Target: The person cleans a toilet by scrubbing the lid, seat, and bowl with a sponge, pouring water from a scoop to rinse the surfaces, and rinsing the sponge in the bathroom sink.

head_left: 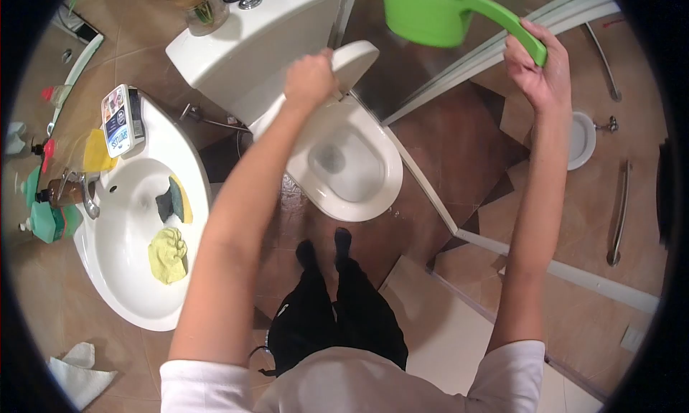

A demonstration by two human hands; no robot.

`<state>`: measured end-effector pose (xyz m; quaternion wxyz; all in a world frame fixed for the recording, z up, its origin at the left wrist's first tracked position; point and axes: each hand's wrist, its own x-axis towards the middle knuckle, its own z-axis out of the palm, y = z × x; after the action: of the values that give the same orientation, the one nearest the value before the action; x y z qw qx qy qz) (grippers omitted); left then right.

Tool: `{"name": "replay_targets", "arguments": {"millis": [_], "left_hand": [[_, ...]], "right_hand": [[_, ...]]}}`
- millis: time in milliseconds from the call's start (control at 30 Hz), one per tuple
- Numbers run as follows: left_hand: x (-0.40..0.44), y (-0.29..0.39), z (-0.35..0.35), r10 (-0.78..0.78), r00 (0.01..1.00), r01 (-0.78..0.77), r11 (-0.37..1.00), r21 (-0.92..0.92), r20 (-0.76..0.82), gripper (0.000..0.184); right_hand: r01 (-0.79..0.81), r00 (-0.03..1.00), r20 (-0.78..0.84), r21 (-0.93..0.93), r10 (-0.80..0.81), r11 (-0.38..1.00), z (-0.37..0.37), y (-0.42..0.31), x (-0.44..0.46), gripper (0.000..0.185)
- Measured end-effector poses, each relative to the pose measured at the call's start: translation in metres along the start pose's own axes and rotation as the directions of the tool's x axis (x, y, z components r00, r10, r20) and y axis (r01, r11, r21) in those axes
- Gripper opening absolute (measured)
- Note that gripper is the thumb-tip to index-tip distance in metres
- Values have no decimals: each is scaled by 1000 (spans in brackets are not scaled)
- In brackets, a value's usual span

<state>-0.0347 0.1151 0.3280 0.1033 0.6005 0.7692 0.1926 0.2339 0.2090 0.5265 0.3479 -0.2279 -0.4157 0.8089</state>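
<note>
My right hand (540,65) is wrapped round the handle of a green water dipper (425,12), held up at the top of the view over the glass shower panel. What the dipper contains is hidden. My left hand (311,79) is closed on the edge of the raised toilet lid (357,60), seen almost edge-on; the fingers are partly hidden behind it. Below, the white toilet bowl (387,158) stands uncovered, with water at its bottom.
Left of me a white sink (122,284) holds a yellow-green cloth (168,256) and a dark sponge (172,200). A white tub (117,122) rests on its rim. The toilet tank (269,36) carries a plant jar (202,12). A shower track (423,180) runs along the right.
</note>
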Motion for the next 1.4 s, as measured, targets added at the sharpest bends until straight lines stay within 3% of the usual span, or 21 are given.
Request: {"name": "replay_targets", "arguments": {"millis": [67, 100, 167, 233, 333, 433, 500, 567, 633, 700, 833, 933, 967, 1033, 1100, 1167, 1300, 1400], "left_hand": [[-18, 18, 4, -2, 1000, 2, 1000, 2, -30, 24], [-22, 23, 10, 13, 998, -14, 1000, -12, -64, 22], [-25, 26, 15, 18, 994, -21, 1000, -21, -112, 19], [-26, 26, 18, 28, 989, -35, 998, -45, -146, 16], [-26, 25, 18, 16, 986, -28, 997, -66, -167, 19], [-29, 27, 17, -32, 992, 20, 995, -97, -123, 25], [-33, 31, 18, -68, 993, 57, 991, -120, -94, 29], [-39, 37, 20, -117, 987, 105, 988, -113, -110, 30], [-44, 46, 22, -150, 987, 143, 985, -96, -65, 31], [-54, 55, 29, -179, 984, 177, 981, -79, -20, 32], [-80, 70, 56, -77, 991, 63, 990, -123, -111, 38], [-93, 77, 81, -43, 978, 29, 997, -71, -205, 42], [-95, 79, 86, -23, 968, 14, 999, -37, -248, 44], [-97, 80, 89, -33, 968, 23, 999, -40, -251, 46], [-97, 79, 89, -18, 958, 3, 999, -54, -286, 45], [-98, 79, 86, -20, 962, 4, 998, -57, -274, 44], [-100, 79, 79, -17, 967, -9, 995, -100, -252, 41], [-101, 76, 75, 4, 974, -28, 994, -105, -225, 42]], "right_hand": [[-78, 989, -128, -5, 77, 997, -4, -9, -4, 24], [-77, 991, -113, -8, 76, 997, 0, -9, 3, 24], [-215, 948, -275, -182, 160, 960, 10, 4, 26, 26], [-289, 948, -231, -346, 218, 892, 11, 24, 64, 11], [-280, 918, -389, -508, 73, 815, 52, 59, 103, 14], [-232, 926, -373, -441, 58, 867, 52, 66, 128, 10], [-254, 936, -325, -361, 133, 897, 40, 63, 134, 10], [-183, 974, -184, -296, 132, 937, 31, 61, 127, 12], [-161, 983, -136, -316, 124, 935, 24, 54, 112, 20], [-151, 988, -55, -290, 141, 945, 20, 42, 89, 45], [-182, 981, -7, -377, 193, 908, 16, 12, 46, 44], [-216, 972, -65, -625, 226, 750, 24, 4, 35, 52], [-218, 970, -56, -626, 235, 749, 32, 9, 38, 52], [-291, 945, -155, -799, 288, 527, 56, 27, 40, 41], [-281, 933, -132, -849, 335, 447, 62, 50, 56, 37], [-263, 906, -157, -937, 394, 231, 65, 75, 73, 36], [-302, 875, -177, -927, 450, 223, 50, 106, 106, 37], [-315, 890, -225, -932, 397, 180, 52, 107, 106, 38]]}}
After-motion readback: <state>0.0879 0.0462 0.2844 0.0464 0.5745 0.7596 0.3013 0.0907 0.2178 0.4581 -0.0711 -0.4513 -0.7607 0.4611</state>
